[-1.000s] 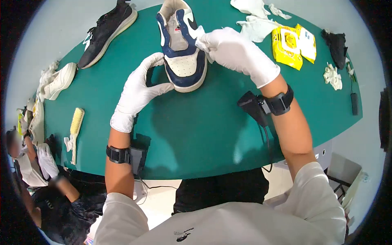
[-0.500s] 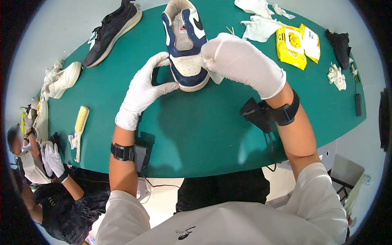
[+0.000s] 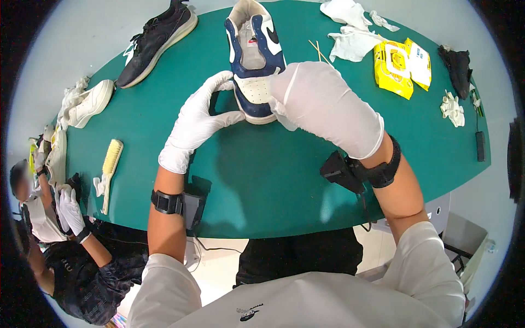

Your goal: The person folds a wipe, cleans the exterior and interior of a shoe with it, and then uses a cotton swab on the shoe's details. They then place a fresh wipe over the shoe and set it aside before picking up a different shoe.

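Observation:
A navy and white sneaker [image 3: 256, 90] without laces lies on the green table, toe toward me. My left hand [image 3: 198, 121], in a white glove, steadies its toe end from the left, with the fingers on the side and the thumb near the toe tip. My right hand [image 3: 320, 104], also gloved, is closed against the right side of the toe. From under it shows a bit of thin white wipe [image 3: 285, 121]; the fingertips are mostly hidden behind the back of the hand.
Left on the table [image 3: 257, 186] are a black sneaker [image 3: 156, 46], a white shoe [image 3: 92, 104] and a brush [image 3: 112, 164]. Right are crumpled white cloths [image 3: 353, 42], yellow wipes packs [image 3: 392, 68] and thin sticks [image 3: 319, 52]. A co-worker's gloved hand [image 3: 71, 210] is at far left.
My right hand has slid down slightly along the toe's side, covering more of the wipe. The left hand keeps its place on the shoe. The whole view has shifted a little.

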Demonstrator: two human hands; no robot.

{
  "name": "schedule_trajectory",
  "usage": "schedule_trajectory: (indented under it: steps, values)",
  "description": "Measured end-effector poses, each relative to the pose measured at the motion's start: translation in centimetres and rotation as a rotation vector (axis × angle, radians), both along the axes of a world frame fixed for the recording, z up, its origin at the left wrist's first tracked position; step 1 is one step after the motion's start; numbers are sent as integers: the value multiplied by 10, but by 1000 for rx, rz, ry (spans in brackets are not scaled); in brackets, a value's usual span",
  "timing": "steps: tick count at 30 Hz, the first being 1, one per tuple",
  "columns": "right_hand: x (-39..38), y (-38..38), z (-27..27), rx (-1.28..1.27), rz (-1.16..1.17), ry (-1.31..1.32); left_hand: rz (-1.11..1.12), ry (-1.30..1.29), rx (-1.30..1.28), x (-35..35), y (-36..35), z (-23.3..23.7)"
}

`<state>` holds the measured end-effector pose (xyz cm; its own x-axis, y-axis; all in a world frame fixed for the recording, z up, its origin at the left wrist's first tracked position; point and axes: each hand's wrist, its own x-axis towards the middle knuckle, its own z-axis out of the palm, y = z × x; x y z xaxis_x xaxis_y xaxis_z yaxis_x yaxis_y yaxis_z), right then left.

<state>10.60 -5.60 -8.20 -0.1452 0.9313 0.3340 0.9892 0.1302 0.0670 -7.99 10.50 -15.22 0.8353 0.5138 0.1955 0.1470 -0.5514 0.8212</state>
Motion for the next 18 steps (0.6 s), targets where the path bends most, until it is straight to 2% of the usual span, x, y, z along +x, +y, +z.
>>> schedule_trajectory:
  steps: [4, 7, 10, 13, 16, 18]
  values:
    - [0, 2, 7, -38, 104, 170, 4, 18, 34, -1, 2, -2]
    - [-10, 10, -8, -90, 115, 289, -4, 20, 35, -1, 4, -3]
    - [-20, 13, -17, 34, 120, 273, -16, 11, 15, -2, 1, 0]
    - [-25, 14, -15, 27, 80, 272, -11, 27, 13, -3, 2, 0]
    - [-28, 18, -23, 73, 94, 392, -11, 7, -27, -4, 7, -8]
    - [-28, 21, -23, 4, 58, 505, -15, 6, -30, -5, 8, -10]
